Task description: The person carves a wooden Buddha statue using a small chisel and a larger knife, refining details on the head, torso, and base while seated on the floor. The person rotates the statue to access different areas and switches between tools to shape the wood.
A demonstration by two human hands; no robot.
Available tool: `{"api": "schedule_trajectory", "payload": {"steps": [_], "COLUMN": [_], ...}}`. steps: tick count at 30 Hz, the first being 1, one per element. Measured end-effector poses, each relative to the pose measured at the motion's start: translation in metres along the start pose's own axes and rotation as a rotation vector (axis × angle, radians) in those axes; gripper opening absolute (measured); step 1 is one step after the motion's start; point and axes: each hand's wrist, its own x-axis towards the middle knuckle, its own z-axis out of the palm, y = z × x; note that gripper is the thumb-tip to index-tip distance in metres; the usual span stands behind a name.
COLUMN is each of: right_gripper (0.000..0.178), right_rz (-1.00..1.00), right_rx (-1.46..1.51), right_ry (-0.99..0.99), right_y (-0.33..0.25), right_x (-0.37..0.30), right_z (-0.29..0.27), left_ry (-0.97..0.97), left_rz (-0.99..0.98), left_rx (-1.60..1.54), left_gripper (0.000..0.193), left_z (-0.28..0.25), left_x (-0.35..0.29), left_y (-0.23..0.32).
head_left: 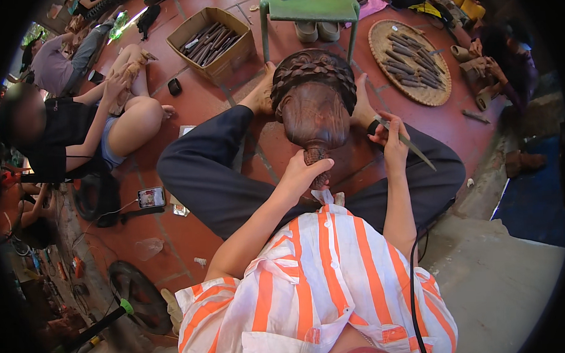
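A dark brown carved wooden head (pixel 314 113) lies between my bent legs, with a band of carved leaf-like shapes at its far end and a narrow textured knob towards me. My left hand (pixel 304 171) is closed around that knob. To the right of the carving, my right hand (pixel 393 144) is raised near my right knee. Its fingers pinch a thin, flat, grey-green pointed strip (pixel 418 153), which slants down to the right, apart from the wood. Whether the strip is a file or folded abrasive, I cannot tell.
A cardboard box (pixel 246 52) of carving tools stands at the far left. A round woven tray (pixel 438 97) with more tools lies at the far right. Between them is a green plastic stool (pixel 314 7). Other people sit left and right; a phone (pixel 151 197) lies left on the tiles.
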Motion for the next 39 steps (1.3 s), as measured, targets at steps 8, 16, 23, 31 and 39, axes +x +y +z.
{"api": "schedule_trajectory", "payload": {"steps": [8,16,23,31,39], "right_gripper": [0.051,0.047,0.046,0.045,0.047], "right_rz": [-0.431,-0.533,-0.515,-0.590,-0.406], "right_rx": [0.093,-0.026,0.033,-0.161,0.212], "right_ry": [-0.542,-0.523,-0.563,-0.163,-0.160], "right_y": [-0.027,-0.049,-0.050,-0.055,-0.051], "right_x": [-0.032,0.013,0.033,0.067,0.126], "right_z": [0.063,0.090,0.081,0.039,-0.002], "left_ry": [-0.057,-0.194,0.202,0.391,0.315], "left_rz": [0.061,0.196,0.315,0.078,0.143], "left_rx": [0.091,0.144,0.256,0.278,0.150], "left_gripper": [0.046,0.055,0.033,0.053,0.082], "left_z": [0.004,-0.009,-0.091,-0.169,-0.134], "left_x": [0.003,0.043,0.078,0.175,0.251], "left_y": [0.011,0.033,0.066,0.008,-0.058]}}
